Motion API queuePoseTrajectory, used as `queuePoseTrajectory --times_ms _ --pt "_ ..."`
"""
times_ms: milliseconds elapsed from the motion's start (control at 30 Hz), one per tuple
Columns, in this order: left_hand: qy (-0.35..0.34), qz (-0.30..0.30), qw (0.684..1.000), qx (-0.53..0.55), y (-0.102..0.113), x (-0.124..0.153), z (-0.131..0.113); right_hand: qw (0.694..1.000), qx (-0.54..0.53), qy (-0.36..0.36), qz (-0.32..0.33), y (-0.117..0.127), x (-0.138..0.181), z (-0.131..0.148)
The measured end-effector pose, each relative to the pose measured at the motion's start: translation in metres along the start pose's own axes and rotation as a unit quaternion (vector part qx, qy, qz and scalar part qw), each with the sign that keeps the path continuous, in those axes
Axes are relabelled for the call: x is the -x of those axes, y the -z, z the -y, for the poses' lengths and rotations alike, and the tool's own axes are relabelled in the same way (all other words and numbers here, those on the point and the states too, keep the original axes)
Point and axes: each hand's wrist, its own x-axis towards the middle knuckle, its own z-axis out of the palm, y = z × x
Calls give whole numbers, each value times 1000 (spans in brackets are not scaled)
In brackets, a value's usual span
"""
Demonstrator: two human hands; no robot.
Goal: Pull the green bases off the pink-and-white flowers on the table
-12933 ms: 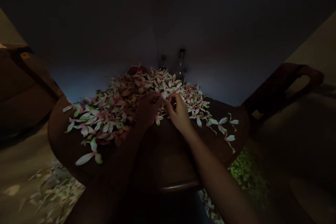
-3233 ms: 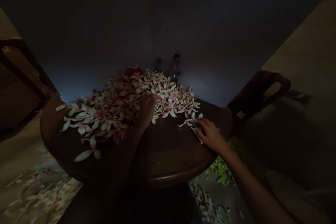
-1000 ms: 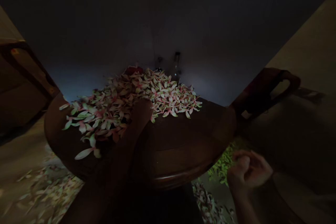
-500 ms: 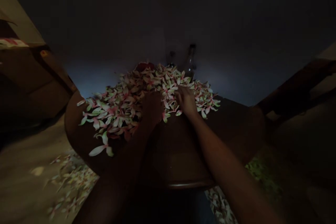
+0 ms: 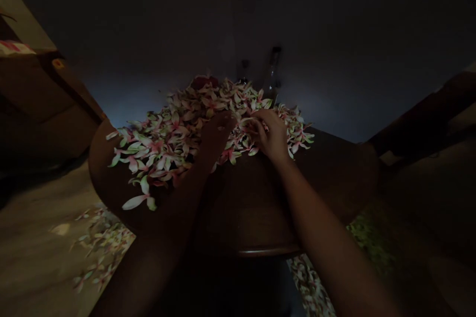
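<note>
Pink-white flowers heaped on the surface sit right at both fingertips, pile running away leftward beyond the left hand, its grip lost in shadow, right hand curled narrow at the near edge, pinch unclear.

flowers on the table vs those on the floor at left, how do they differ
The table flowers lie heaped thick and brightly lit, with the left hand and right hand on them; the floor flowers are thinly scattered, dim and untouched. Both look pink, white and green.
</note>
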Motion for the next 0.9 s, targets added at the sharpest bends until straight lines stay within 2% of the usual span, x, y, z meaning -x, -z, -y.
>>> queuePoseTrajectory --times_ms 167,367,467,667,900 --pt "-32 -16 999 -11 2 3 -5 999 -14 15 41 1 0 8" --pt "-54 -54 996 -47 -1 4 -4 993 -28 -99 66 -2 3 16" --pt "-69 -60 994 -62 -2 5 -5 987 -39 -126 92 -4 1 18" --pt "-70 -57 993 -78 -1 6 -6 986 -31 -107 121 -5 -1 24" --pt "-63 -80 992 -71 -2 7 -8 991 -27 -96 92 -9 1 30"
